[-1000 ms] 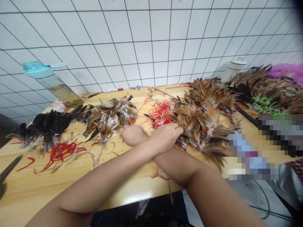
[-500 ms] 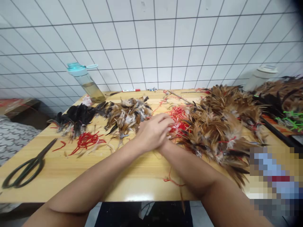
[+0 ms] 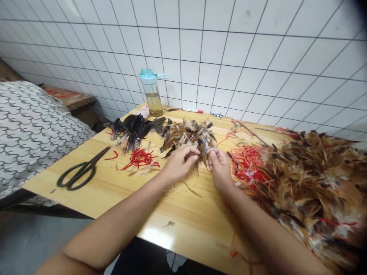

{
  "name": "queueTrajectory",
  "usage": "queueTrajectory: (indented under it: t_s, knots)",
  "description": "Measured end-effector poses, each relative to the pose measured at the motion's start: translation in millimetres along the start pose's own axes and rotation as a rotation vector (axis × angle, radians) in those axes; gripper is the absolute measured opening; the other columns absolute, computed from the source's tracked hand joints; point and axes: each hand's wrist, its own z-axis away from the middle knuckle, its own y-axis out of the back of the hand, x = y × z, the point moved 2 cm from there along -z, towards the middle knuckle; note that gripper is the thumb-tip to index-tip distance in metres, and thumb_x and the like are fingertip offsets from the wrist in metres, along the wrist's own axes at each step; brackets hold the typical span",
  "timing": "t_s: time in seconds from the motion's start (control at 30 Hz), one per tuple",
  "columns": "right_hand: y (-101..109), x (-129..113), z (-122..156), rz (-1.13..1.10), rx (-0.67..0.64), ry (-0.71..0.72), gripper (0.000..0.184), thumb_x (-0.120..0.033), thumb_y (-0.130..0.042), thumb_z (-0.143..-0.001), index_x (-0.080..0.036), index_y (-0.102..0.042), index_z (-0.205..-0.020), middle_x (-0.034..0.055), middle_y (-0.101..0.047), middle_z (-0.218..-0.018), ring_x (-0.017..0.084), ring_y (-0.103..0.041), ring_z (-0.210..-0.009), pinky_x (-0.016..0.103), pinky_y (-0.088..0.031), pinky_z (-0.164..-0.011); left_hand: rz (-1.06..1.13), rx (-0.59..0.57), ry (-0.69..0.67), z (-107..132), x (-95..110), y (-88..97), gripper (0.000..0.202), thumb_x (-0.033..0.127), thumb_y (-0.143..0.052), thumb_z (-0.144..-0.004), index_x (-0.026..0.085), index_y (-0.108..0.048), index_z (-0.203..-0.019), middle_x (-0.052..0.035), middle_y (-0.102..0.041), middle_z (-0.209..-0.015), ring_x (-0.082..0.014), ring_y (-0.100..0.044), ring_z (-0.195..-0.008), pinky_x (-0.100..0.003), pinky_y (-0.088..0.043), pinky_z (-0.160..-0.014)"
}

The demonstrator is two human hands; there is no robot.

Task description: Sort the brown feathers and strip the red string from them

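Note:
My left hand (image 3: 182, 162) has its thumb and fingers pinched together at the front edge of a pile of brown and white feathers (image 3: 187, 131), where brown feathers show by its fingertips. Close by on the right, my right hand (image 3: 220, 167) is curled in a pinch at the same edge; what lies between its fingertips is too small to make out. A bunch of black feathers (image 3: 133, 128) lies left of the pile. Red strings (image 3: 139, 158) are heaped in front of it. More red strings (image 3: 248, 162) lie just right of my right hand.
Black-handled scissors (image 3: 82, 170) lie at the table's left. A large heap of brown feathers (image 3: 318, 179) covers the right side. A bottle with a turquoise lid (image 3: 153, 95) and a marker (image 3: 192, 110) are near the tiled wall. Patterned cloth (image 3: 37, 130) is at left.
My hands were crossed, one over the other, by the red strings; now they are apart at the brown and white pile. The view has turned right to left, shifting the table's things rightward.

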Motion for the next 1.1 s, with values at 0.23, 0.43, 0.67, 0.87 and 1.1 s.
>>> queueTrajectory:
  t_s: [0.23,0.43,0.67,0.87,1.1]
  knots:
    - [-4,3,3,-0.12,-0.051,-0.062,0.028,-0.047,-0.058,-0.085,-0.022,-0.053,-0.095,-0.0077,-0.041,-0.062,0.006,-0.033,-0.046,0.021,-0.025,-0.046,0.373,-0.126,0.17,2,-6,-19.8,0.025,0.023,-0.061,-0.081,0.015,-0.061,-0.105,-0.006,-0.066,-0.096,-0.0145,-0.061,-0.087,-0.028,-0.048,-0.081]
    - [-9,2,7,-0.133,-0.16,-0.163,0.041,-0.053,-0.057,-0.083,-0.022,-0.052,-0.109,-0.005,-0.048,-0.07,0.007,-0.036,-0.049,0.021,-0.024,-0.044,0.465,-0.12,0.153,-1,-13,-21.2,0.027,0.03,-0.062,-0.083,0.014,-0.061,-0.105,-0.0073,-0.066,-0.094,-0.0133,-0.061,-0.079,-0.028,-0.049,-0.077]
    - [-7,-2,3,-0.348,-0.219,-0.408,0.042,-0.057,-0.043,-0.09,-0.022,-0.055,-0.111,0.002,-0.058,-0.092,0.007,-0.039,-0.052,0.021,-0.029,-0.044,0.13,-0.06,0.041,0,-9,-13.5,0.02,0.017,-0.062,-0.081,0.016,-0.066,-0.1,-0.0057,-0.06,-0.1,-0.0134,-0.058,-0.085,-0.028,-0.048,-0.078]
    - [-7,-11,3,-0.566,-0.294,-0.581,0.054,-0.059,-0.028,-0.095,-0.019,-0.059,-0.113,0.0049,-0.059,-0.093,0.007,-0.044,-0.053,0.018,-0.031,-0.039,-0.055,-0.008,-0.144,2,-7,-11.9,0.019,0.013,-0.057,-0.083,0.018,-0.068,-0.098,-0.006,-0.058,-0.102,-0.0169,-0.054,-0.101,-0.031,-0.046,-0.091]
    - [-12,-14,8,-0.621,-0.422,-0.674,0.06,-0.068,-0.029,-0.09,-0.024,-0.055,-0.122,0.0051,-0.061,-0.089,0.012,-0.057,-0.063,0.017,-0.026,-0.037,-0.167,-0.1,-0.192,0,-19,-15.0,0.013,0.014,-0.057,-0.084,0.018,-0.067,-0.09,-0.0055,-0.059,-0.1,-0.0183,-0.053,-0.1,-0.033,-0.045,-0.089]
